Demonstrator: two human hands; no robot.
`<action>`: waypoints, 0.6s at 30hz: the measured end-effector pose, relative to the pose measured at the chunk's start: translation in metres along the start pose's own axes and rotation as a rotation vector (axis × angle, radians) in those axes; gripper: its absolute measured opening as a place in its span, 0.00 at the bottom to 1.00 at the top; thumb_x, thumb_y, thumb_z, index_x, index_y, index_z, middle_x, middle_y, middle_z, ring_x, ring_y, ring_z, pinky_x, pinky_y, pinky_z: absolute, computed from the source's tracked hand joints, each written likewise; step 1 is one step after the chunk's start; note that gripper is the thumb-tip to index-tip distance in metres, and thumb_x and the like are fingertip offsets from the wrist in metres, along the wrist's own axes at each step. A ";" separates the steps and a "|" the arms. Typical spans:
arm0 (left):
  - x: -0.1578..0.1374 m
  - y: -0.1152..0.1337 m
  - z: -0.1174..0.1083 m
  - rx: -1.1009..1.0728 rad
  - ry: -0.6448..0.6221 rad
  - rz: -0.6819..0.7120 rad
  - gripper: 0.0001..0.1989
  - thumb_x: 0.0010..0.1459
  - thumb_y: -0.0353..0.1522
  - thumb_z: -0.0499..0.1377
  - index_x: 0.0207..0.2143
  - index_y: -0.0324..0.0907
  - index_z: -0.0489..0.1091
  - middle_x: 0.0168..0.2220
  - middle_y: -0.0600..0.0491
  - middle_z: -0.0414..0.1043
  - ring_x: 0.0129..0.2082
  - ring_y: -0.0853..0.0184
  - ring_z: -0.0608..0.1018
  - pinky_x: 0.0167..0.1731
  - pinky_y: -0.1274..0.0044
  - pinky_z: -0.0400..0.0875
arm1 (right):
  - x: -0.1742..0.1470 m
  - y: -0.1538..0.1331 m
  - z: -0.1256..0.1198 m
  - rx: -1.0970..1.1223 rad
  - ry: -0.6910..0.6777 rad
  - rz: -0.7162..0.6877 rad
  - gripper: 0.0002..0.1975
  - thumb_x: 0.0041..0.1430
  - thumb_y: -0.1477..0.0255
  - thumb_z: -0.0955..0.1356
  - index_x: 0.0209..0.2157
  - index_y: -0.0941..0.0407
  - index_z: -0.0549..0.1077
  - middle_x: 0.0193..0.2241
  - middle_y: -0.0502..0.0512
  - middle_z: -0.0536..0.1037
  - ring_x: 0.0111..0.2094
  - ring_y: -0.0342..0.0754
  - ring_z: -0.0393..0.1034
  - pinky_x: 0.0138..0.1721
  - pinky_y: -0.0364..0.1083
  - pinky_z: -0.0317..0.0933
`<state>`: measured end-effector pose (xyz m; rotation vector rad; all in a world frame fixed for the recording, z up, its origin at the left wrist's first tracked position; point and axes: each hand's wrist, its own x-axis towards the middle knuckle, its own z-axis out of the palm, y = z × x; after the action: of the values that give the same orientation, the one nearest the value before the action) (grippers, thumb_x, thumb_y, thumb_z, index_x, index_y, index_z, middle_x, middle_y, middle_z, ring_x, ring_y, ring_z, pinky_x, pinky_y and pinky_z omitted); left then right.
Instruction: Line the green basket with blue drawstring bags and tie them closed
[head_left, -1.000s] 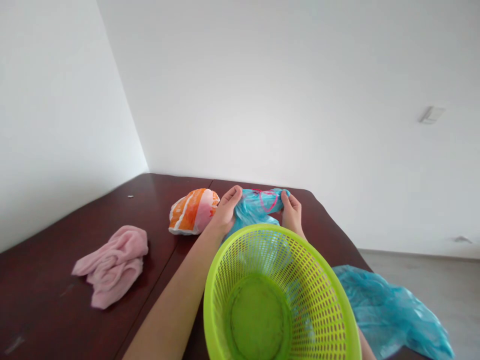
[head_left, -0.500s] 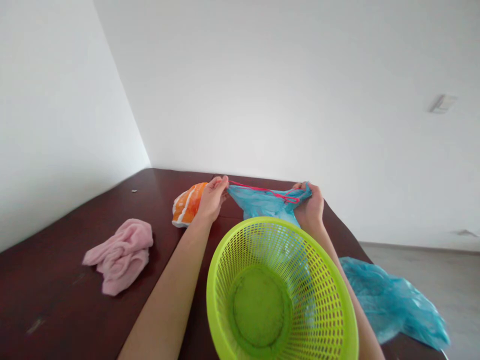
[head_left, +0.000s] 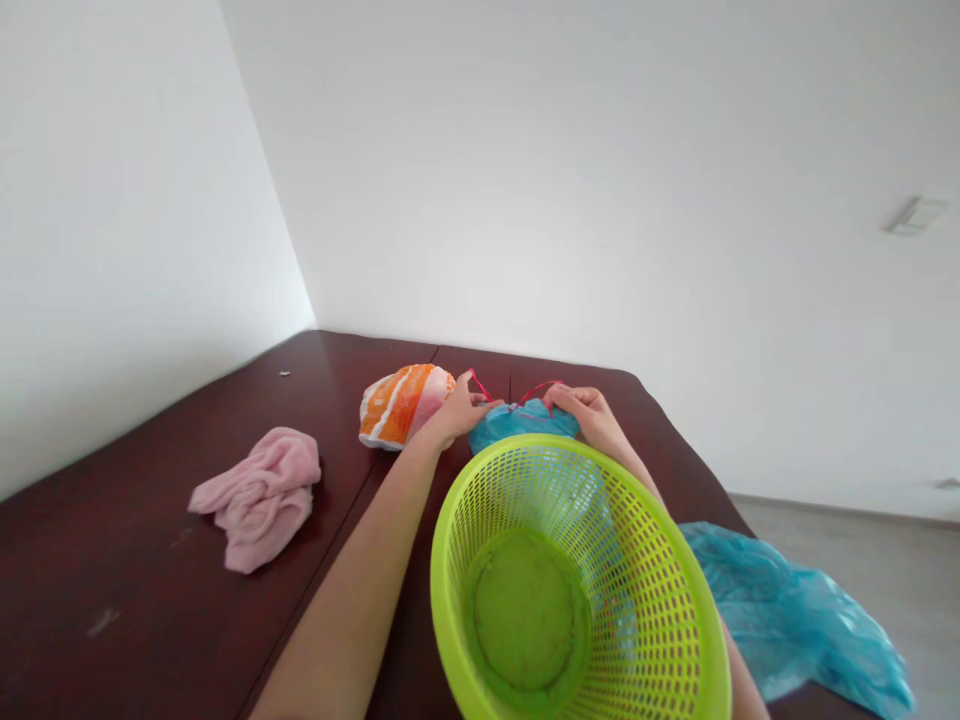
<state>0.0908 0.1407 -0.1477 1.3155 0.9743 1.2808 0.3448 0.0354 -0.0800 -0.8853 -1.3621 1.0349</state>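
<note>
Head view: the left hand point(head_left: 459, 412) and right hand point(head_left: 589, 412) are close together on the far side of the green basket point(head_left: 577, 585), each pinching the red drawstring point(head_left: 525, 395) of a blue bag point(head_left: 521, 425) lying on the dark table point(head_left: 112, 580). Judgement: the cord is best drawn evenly from both ends, keeping the bag flat. An orange bag point(head_left: 401, 403) touches the left hand; a pink cloth point(head_left: 259, 495) lies well apart. Another blue bag point(head_left: 795, 620) overhangs the near right edge. Open room lies leftward; the basket crowds the forearms.
</note>
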 end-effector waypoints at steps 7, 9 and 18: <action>-0.001 0.028 0.011 -0.285 -0.090 0.265 0.60 0.61 0.25 0.75 0.88 0.59 0.53 0.64 0.44 0.84 0.58 0.54 0.88 0.53 0.66 0.86 | 0.006 0.019 -0.013 -0.265 -0.159 0.130 0.24 0.59 0.48 0.85 0.34 0.51 0.81 0.30 0.50 0.80 0.31 0.48 0.71 0.35 0.49 0.67; -0.004 0.033 0.015 -0.407 -0.166 0.249 0.57 0.63 0.26 0.75 0.87 0.59 0.55 0.63 0.46 0.85 0.59 0.55 0.88 0.56 0.65 0.85 | 0.010 0.030 -0.010 -0.279 -0.076 0.086 0.25 0.57 0.47 0.86 0.42 0.50 0.84 0.36 0.53 0.85 0.35 0.51 0.76 0.39 0.51 0.72; -0.008 0.031 0.022 -0.280 -0.107 0.144 0.47 0.63 0.45 0.82 0.77 0.52 0.66 0.68 0.42 0.81 0.63 0.50 0.86 0.60 0.62 0.85 | 0.011 0.048 0.008 -0.250 -0.032 0.103 0.26 0.57 0.45 0.84 0.33 0.52 0.82 0.27 0.50 0.81 0.28 0.49 0.72 0.30 0.47 0.64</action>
<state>0.1089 0.1252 -0.1173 1.2371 0.6091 1.3853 0.3328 0.0613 -0.1214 -1.1381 -1.5080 0.9733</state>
